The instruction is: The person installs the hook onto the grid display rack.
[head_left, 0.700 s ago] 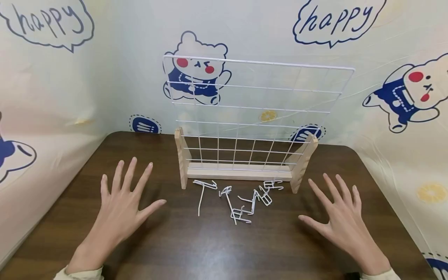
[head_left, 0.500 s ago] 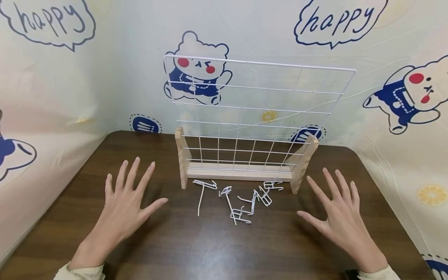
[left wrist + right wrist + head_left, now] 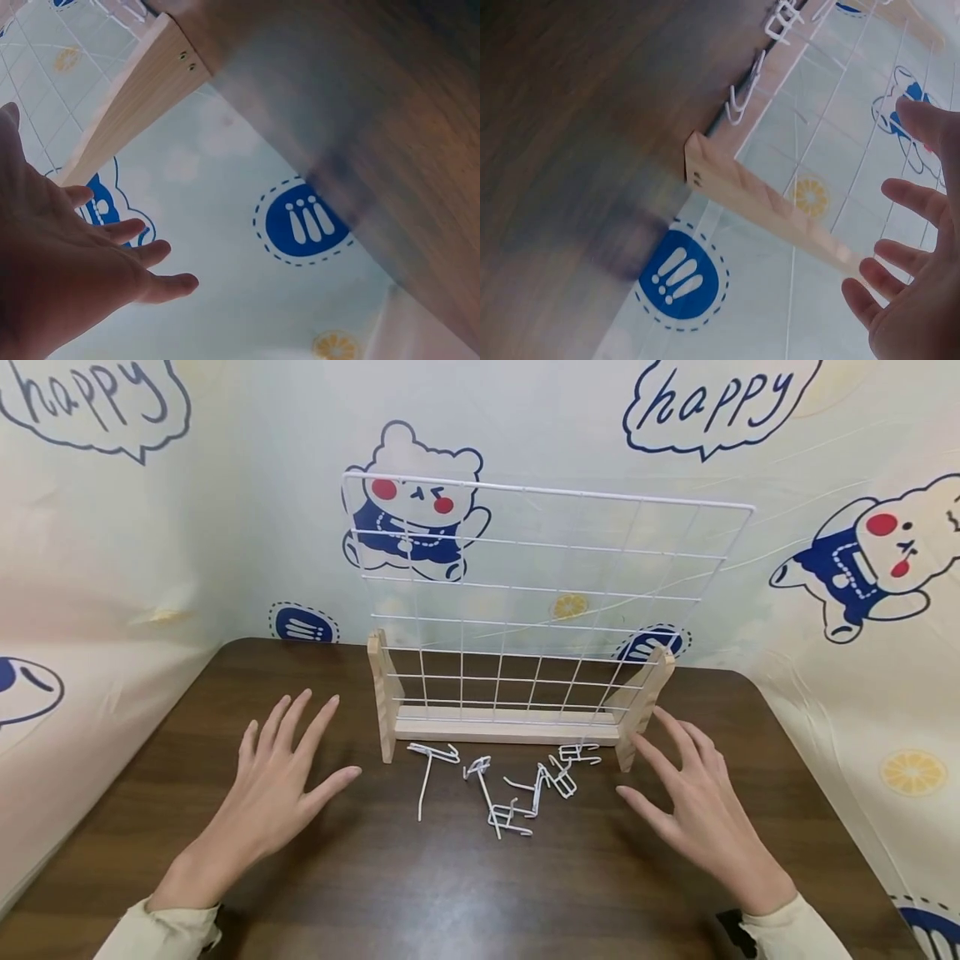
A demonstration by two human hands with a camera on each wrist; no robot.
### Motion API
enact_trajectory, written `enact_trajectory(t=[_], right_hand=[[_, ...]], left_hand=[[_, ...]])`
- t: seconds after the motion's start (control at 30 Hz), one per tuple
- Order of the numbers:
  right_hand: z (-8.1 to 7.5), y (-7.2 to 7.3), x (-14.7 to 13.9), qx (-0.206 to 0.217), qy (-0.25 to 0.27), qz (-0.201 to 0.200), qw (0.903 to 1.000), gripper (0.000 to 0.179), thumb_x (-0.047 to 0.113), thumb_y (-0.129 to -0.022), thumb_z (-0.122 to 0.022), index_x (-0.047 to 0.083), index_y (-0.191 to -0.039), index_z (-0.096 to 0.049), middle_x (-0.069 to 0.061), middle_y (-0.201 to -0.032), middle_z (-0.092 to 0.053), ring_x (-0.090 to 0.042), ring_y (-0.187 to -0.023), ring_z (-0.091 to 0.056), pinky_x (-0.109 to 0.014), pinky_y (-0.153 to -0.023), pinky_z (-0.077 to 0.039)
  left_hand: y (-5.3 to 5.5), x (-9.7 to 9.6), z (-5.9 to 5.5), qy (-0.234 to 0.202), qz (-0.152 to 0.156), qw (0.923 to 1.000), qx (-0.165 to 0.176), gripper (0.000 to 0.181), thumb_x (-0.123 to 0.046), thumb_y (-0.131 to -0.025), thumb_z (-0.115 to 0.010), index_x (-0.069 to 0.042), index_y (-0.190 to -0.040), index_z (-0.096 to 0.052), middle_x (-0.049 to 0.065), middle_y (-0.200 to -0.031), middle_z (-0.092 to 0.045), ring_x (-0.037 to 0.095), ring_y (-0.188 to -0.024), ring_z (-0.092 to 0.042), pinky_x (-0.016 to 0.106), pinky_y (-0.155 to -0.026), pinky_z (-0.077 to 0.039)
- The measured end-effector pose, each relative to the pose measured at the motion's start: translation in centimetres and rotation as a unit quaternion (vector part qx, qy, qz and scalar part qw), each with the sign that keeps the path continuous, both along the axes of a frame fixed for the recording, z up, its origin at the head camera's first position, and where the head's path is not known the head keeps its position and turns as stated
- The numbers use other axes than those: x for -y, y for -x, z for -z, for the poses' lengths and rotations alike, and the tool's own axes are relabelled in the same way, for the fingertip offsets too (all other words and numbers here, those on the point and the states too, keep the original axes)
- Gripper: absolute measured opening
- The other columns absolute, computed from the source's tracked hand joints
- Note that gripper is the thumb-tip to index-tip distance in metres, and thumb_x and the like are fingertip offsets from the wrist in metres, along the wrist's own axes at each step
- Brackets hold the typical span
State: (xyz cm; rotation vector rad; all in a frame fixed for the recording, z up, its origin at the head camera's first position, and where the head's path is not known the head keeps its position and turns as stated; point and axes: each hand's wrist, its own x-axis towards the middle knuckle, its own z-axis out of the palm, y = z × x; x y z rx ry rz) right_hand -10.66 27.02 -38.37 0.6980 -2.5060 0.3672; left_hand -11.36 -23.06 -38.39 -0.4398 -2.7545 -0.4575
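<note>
Right hand (image 3: 697, 802), spread and empty, is nearer the white wire hooks (image 3: 537, 791) to its left; left hand (image 3: 276, 789), also spread, holds nothing.

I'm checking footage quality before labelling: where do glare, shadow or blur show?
Head view: pale glare on the near tabletop, soft shadow beside the left hand; left wrist: hand dim, tabletop grain smeared; right wrist: tabletop blurred, wooden upright sharper.

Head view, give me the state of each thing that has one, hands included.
Wooden stand: upright
Wire grid: mounted in the wooden stand, nothing hung on it
White hooks: lying loose in front of the wooden stand
Left hand: spread, holding nothing
Right hand: holding nothing; contact with the wooden stand unclear
</note>
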Motion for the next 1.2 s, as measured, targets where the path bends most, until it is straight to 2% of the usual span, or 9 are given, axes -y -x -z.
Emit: enact_trajectory(t=[0.27,0.43,0.7,1.0,1.2], right_hand=[[0.6,1.3,1.1,0.011,0.014,-0.026,0.9995,0.057,0.032,-0.088,-0.072,0.013,-0.139,-0.058,-0.019,-0.143,-0.048,-0.036,-0.127,-0.046,-0.051,-0.101,-0.038],[1.1,2.0,1.7,0.018,0.012,-0.025,0.9995,0.052,0.029,-0.090,-0.071,0.008,-0.136,-0.059,-0.015,-0.135,-0.055,-0.029,-0.122,-0.050,-0.044,-0.101,-0.041],[1.5,3.2,2.6,0.020,0.011,-0.045,0.9987,0.042,0.025,-0.092,-0.070,0.005,-0.129,-0.062,-0.008,-0.120,-0.061,-0.023,-0.108,-0.057,-0.038,-0.092,-0.049],[1.7,4.8,3.7,0.035,-0.004,-0.047,0.9983,0.039,0.020,-0.092,-0.070,0.004,-0.127,-0.063,-0.011,-0.117,-0.066,-0.027,-0.108,-0.063,-0.045,-0.090,-0.054],[1.1,5.8,4.4,0.062,-0.012,-0.038,0.9973,0.031,0.021,-0.095,-0.068,0.003,-0.120,-0.066,-0.012,-0.110,-0.069,-0.027,-0.103,-0.065,-0.047,-0.085,-0.056]], left_hand=[[1.0,-0.7,-1.1,-0.047,0.037,0.9979,-0.024,0.083,-0.047,-0.092,-0.065,-0.026,-0.159,-0.022,0.017,-0.159,-0.025,0.041,-0.144,-0.022,0.069,-0.113,-0.011],[1.8,-1.1,-2.0,-0.087,0.056,0.9944,-0.024,0.078,-0.041,-0.094,-0.066,-0.023,-0.158,-0.025,0.014,-0.159,-0.028,0.038,-0.143,-0.025,0.066,-0.113,-0.015],[2.7,-2.2,-3.3,-0.157,0.064,0.9855,-0.010,0.067,-0.034,-0.099,-0.061,-0.023,-0.157,-0.029,0.009,-0.159,-0.029,0.034,-0.143,-0.029,0.066,-0.111,-0.026],[5.2,-3.4,-4.4,-0.237,0.093,0.9670,-0.014,0.055,-0.026,-0.104,-0.052,-0.020,-0.155,-0.033,0.009,-0.155,-0.036,0.031,-0.141,-0.035,0.060,-0.112,-0.030],[7.3,-4.3,-4.8,-0.299,0.109,0.9478,-0.010,0.049,-0.026,-0.106,-0.048,-0.013,-0.152,-0.037,0.008,-0.151,-0.042,0.026,-0.137,-0.041,0.055,-0.112,-0.035]])
